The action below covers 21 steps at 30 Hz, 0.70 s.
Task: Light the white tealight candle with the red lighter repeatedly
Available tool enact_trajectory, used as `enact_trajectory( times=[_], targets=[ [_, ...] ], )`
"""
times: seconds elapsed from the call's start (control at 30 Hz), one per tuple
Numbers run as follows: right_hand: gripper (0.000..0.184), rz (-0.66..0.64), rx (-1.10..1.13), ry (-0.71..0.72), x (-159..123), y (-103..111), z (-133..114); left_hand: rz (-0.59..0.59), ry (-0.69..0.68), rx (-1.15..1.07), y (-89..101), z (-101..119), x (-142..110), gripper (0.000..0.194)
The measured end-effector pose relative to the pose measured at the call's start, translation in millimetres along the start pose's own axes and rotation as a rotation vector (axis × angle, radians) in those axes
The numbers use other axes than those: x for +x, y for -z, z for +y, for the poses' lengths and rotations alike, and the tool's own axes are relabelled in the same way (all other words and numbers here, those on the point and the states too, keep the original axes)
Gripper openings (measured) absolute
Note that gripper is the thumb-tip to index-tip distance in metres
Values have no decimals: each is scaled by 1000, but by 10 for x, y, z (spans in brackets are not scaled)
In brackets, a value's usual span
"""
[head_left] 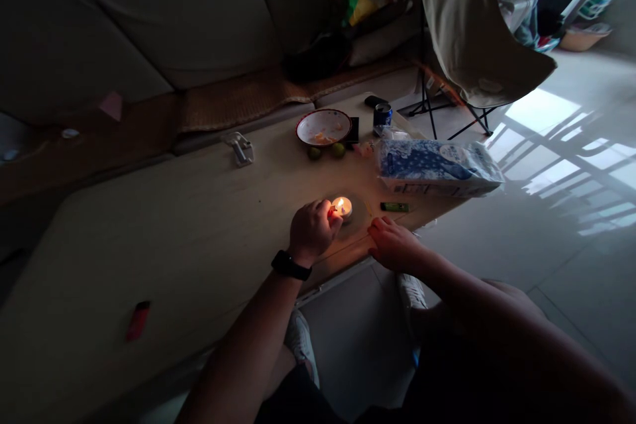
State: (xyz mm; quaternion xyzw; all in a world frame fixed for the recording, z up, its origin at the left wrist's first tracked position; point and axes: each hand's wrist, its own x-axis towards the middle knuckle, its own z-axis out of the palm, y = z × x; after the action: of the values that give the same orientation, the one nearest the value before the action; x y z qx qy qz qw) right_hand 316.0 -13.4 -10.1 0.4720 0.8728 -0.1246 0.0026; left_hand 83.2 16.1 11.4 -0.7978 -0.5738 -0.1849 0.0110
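hands apart | left hand [311,232] pinches something small [331,211] at flame [340,206] of tealight candle [345,214] | right hand [392,245] rests on surface [209,212] | best held steady, clear of flame

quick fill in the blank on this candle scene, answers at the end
1. The black watch is on the person's ____ wrist.
2. The left hand is right at the flame of a lit ____.
3. Two small green limes sit just in front of a white, blue-rimmed ____ with orange scraps in it.
4. The hand nearest the green lighter is the person's ____ one.

Answers: left; tealight; bowl; right.
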Motion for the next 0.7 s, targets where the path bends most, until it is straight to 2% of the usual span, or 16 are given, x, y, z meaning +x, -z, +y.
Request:
enact_trajectory(
  times=[0.1,0.2,0.5,0.7],
  targets=[
    [30,14,-12,25,-5,-6,10,31,12,-41,10,-12,-15,14],
    [29,16,-12,25,-7,-13,16,98,75,-177,34,-61,-38,20],
    [31,29,-12,31,-3,-18,13,207,516,-1097,30,-400,-107,39],
    [29,30,-15,30,-7,-2,0,219,616,-1297,81,-427,-120,49]
  ],
)
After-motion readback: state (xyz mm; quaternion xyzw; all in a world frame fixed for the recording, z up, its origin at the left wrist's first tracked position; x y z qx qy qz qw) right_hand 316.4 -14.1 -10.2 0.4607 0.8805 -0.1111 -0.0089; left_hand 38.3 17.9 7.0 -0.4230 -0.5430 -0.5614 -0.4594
